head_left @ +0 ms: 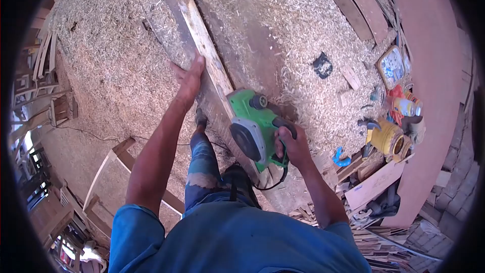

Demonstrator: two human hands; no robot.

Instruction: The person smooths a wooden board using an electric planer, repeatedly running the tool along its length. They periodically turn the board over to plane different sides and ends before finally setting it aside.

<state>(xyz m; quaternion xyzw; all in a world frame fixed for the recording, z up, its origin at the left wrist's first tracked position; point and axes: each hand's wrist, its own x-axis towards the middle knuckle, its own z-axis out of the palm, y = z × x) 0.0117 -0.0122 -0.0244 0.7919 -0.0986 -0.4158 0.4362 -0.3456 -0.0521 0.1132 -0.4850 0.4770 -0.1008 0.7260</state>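
Note:
A long, narrow wooden board [204, 40] runs from the top of the view down toward my legs. On its lower part rests a green electric planer [251, 124], and my right hand [293, 144] is wrapped round the planer's rear handle. Further up, my left hand [191, 77] lies at the board's left edge, thumb side against the wood and other fingers spread out. A black cord curves from the planer's back end. Beneath the board is a darker plank [204, 88] dusted with shavings.
Wood shavings [116, 45] cover the ground. At the right are a yellow container [386, 137], a tray [391, 67], bottles, a blue object [341, 157] and a large reddish sheet [429, 71]. Curved wooden frames [103, 172] stand at the left; a thin cord crosses the floor.

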